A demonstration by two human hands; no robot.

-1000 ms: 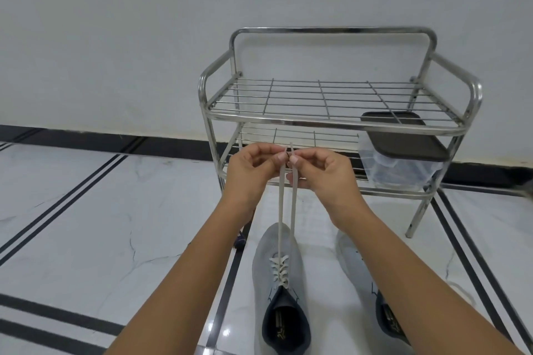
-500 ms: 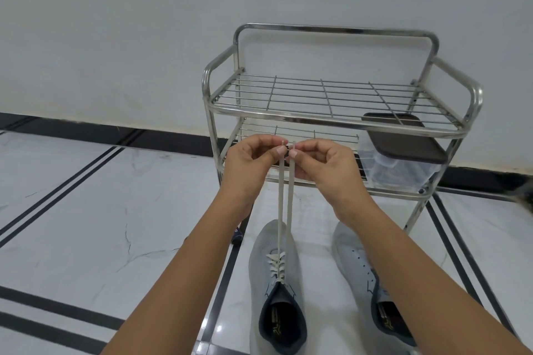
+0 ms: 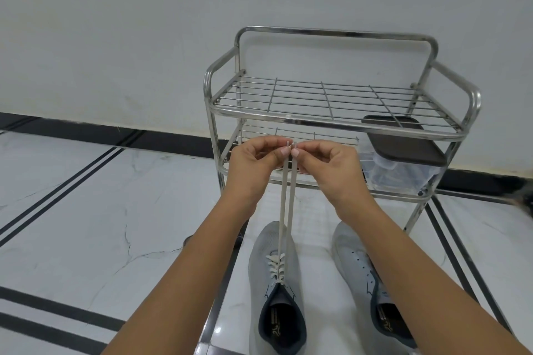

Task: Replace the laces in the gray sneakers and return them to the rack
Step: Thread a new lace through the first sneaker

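Two gray sneakers stand on the white floor, toes toward the rack. The left sneaker has a white lace threaded through its eyelets. Both lace ends run straight up from it, side by side and taut. My left hand pinches one lace tip and my right hand pinches the other, with the tips held level and close together in front of the rack's lower shelf. The right sneaker shows bare eyelets with no lace, and my right forearm covers part of it.
A two-tier steel wire rack stands against the wall straight ahead. A clear plastic box with a dark brown lid sits on its lower shelf at the right. Black stripes cross the marble floor.
The view has tilted slightly, so the rack sits lower in frame. Both hands keep pinching the lace tips, which now stand a little more evenly together.
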